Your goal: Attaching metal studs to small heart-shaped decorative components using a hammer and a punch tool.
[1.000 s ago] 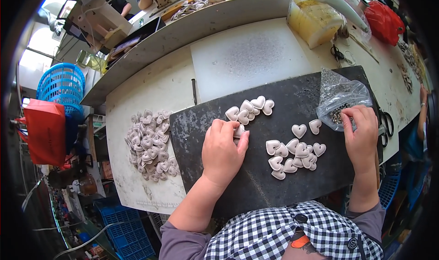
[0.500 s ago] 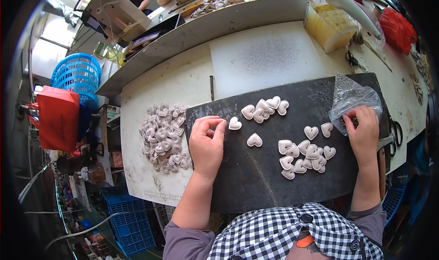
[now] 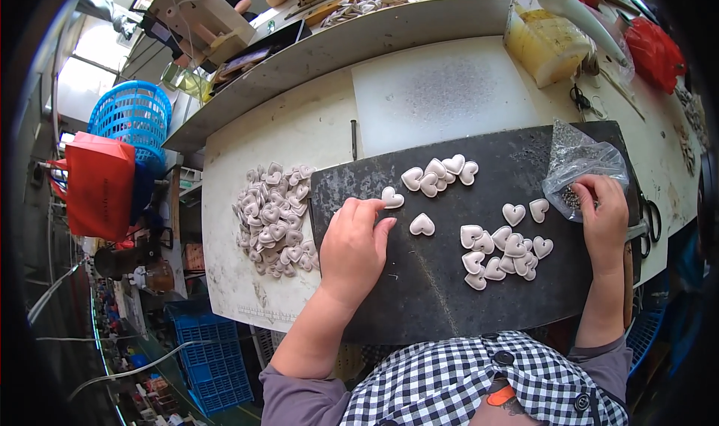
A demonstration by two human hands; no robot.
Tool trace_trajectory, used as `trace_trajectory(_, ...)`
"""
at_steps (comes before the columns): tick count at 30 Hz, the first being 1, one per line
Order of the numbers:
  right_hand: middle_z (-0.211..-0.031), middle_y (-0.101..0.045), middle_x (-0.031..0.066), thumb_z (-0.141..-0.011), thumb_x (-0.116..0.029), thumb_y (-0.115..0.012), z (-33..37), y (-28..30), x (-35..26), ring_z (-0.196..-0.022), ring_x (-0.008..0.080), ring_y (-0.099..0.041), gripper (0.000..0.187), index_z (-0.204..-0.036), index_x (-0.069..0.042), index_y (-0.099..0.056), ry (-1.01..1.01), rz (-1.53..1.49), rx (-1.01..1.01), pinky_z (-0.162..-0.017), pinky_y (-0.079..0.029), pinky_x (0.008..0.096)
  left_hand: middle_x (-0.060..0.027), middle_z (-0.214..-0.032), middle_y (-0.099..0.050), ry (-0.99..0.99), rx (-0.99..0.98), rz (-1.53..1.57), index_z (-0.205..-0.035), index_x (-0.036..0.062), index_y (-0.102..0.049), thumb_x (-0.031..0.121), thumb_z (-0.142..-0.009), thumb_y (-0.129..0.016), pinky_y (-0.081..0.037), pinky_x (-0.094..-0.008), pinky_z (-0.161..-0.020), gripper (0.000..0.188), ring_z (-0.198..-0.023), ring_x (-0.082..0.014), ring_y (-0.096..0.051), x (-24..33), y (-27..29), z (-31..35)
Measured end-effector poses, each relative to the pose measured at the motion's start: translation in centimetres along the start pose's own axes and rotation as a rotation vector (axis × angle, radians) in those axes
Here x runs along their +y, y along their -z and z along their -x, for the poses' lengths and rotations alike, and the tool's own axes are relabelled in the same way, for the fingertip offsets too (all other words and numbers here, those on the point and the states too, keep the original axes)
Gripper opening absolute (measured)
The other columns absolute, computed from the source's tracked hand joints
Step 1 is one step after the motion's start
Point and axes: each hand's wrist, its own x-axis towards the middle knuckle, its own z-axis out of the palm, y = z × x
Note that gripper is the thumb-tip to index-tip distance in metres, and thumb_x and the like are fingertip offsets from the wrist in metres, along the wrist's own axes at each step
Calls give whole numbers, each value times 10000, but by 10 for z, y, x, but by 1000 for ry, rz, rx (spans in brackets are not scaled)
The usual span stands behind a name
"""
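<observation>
My left hand (image 3: 352,242) reaches over the left part of a black board (image 3: 389,299). Its fingertips touch the lower left edge of a pale padded heart (image 3: 392,197), with the thumb held apart. Another padded heart (image 3: 422,224) lies alone just right of it. My right hand (image 3: 604,213) is at the mouth of a clear plastic bag (image 3: 592,160) of small metallic pieces. Its fingers are curled with the thumb close; what is between them is hidden. Padded hearts lie in a far group (image 3: 431,183) and a larger right group (image 3: 513,248).
A heap of padded hearts (image 3: 273,216) covers part of the pale table left of the board. Beyond lie a metal rod (image 3: 353,140) and a whitish sheet (image 3: 442,96). Black-handled scissors (image 3: 650,220) are by the right edge. A raised ledge (image 3: 329,59) bounds the back.
My left hand has moved right and its thumb has parted from the fingers, which now touch the heart. The right hand stays at the bag, shifting only slightly.
</observation>
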Motion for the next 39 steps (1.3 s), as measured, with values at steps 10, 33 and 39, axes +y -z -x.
trace_trajectory(10, -909, -663, 113, -866, 33, -678, 7, 7, -8, -846, 252, -639, 92, -952, 8, -659, -202, -201, 32, -759, -506, 335, -117, -964, -626, -41, 44, 55, -1057, 25, -674, 65, -848, -724, -519, -390, -775, 218, -872, -312, -619, -16, -21, -13)
trace_trajectory(33, -893, -645, 53, -721, -38, -834, 29, -19, -72, -871, 223, -598, 190, -858, -83, -711, 52, -698, -159, -764, -485, 339, -65, -968, -669, 302, -389, 1130, -1030, -7, -652, 9, -899, -682, -568, -255, -718, 135, -834, -114, -690, 94, -47, 6)
trace_trajectory(39, -896, -652, 53, -726, -46, -839, 30, -20, -72, -880, 227, -598, 187, -849, -71, -700, -26, -751, -224, -783, -482, 339, -73, -922, -646, 123, -278, 944, -1009, 11, -655, -29, -845, -696, -562, -262, -697, 173, -784, -142, -693, 94, -46, 5)
